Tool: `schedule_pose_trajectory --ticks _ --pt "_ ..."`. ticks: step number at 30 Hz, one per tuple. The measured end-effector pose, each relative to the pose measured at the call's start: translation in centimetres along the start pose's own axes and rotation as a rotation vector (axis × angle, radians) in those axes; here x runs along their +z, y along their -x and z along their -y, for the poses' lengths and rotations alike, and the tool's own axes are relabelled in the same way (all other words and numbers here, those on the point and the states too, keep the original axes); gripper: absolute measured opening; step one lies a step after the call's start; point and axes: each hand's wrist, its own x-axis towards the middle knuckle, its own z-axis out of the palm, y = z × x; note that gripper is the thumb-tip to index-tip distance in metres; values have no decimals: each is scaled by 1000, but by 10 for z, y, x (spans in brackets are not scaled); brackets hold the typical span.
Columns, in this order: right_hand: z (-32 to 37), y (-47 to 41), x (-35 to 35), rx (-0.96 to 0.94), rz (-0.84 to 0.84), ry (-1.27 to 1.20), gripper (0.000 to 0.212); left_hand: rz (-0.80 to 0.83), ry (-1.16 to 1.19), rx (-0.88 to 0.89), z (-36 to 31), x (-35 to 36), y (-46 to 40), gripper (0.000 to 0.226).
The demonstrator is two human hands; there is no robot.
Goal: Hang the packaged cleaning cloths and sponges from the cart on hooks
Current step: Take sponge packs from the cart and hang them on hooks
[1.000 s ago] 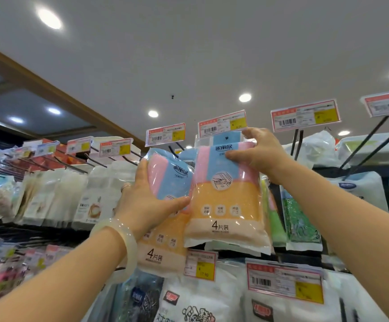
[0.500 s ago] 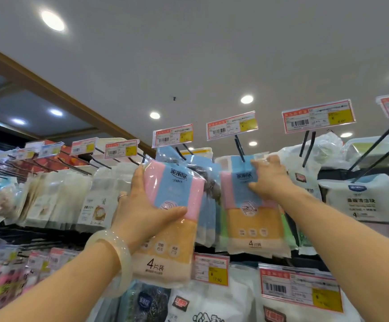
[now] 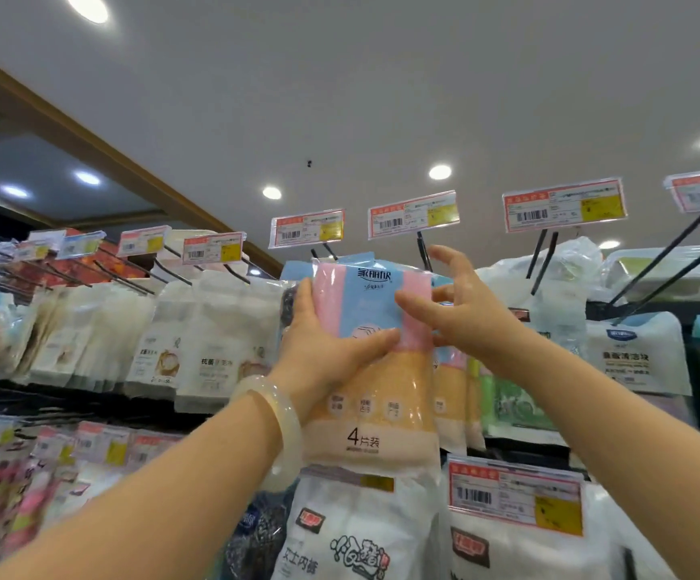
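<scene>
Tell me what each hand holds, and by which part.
Left hand grips the pink, blue and orange cloth packet at its left edge, mid-height. Right hand, fingers spread, grips nothing.

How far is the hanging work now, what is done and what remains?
Done: at least one matching pack already hangs behind. In hand: the left hand grips a pink, blue and orange cloth pack raised toward the hook; the right hand is open beside it. Left: hooking this pack. The cart is out of view.

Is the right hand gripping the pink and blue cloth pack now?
No, the right hand is open with fingers spread beside the cloth pack; the left hand holds it.
</scene>
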Motion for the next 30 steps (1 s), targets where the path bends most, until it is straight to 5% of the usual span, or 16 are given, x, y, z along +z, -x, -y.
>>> schedule_pose_trajectory --ticks 8,30 --pt "1 5 -39 -52 63 -23 59 134 47 131 -5 41 -9 109" --pt "-15 -34 -36 -38 -111 138 78 67 -150 175 -7 52 -43 109"
